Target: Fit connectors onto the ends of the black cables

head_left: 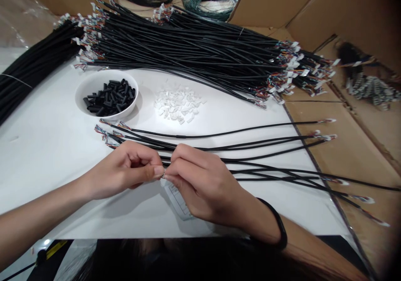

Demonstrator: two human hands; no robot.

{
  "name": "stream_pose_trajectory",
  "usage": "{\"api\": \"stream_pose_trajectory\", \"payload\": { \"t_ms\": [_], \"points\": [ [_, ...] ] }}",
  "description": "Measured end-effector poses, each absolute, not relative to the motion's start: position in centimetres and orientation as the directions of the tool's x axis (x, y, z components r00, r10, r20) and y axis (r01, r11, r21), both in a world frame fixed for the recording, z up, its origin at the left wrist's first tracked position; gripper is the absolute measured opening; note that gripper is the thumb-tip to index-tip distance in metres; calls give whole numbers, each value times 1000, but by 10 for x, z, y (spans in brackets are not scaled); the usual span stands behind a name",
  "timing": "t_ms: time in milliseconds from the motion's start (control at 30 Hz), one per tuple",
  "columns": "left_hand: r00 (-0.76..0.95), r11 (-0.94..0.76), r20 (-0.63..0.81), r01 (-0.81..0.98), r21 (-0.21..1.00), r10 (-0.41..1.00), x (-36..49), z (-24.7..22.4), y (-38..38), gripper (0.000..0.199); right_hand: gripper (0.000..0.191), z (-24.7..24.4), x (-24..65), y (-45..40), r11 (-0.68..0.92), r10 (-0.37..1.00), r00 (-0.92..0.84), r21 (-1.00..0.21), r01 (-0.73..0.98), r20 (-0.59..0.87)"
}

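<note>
As I watch remotely, left hand (125, 170) and right hand (200, 185) pinch together on one end of a black cable (247, 162). It runs rightward across the white table (46, 168).

White bowl (86, 89) of black tubes (109, 99), loose white connectors (177, 104), bundled cables (188, 49), cardboard box (313, 9)

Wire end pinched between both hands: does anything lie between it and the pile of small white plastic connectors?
Yes: loose black cables lie across the white work surface, between the pinched wire end, held by the left hand and right hand, and the small white plastic connector pile.
</note>
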State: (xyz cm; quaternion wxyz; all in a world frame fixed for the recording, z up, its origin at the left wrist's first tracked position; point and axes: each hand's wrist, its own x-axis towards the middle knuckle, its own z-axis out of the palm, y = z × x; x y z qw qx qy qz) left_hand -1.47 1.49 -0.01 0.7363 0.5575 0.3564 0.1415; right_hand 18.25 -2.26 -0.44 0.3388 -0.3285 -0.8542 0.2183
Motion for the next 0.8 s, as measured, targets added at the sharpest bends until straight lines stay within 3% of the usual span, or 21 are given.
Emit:
{"api": "stream_pose_trajectory", "payload": {
  "t_ms": [400,600,800],
  "points": [
    [732,457,-335,36,889,593,-16,-1,16,25,15,-2,184,-20,675,728,-460,-649,352,508],
    [751,428,-299,24,903,589,-16,1,15,25,13,-3,184,-22,670,731,-447,-667,325,516],
    [733,335,-311,121,935,604,-14,5,13,29,13,-2,183,-22,662,732,-483,-670,336,480]
  ]
}}
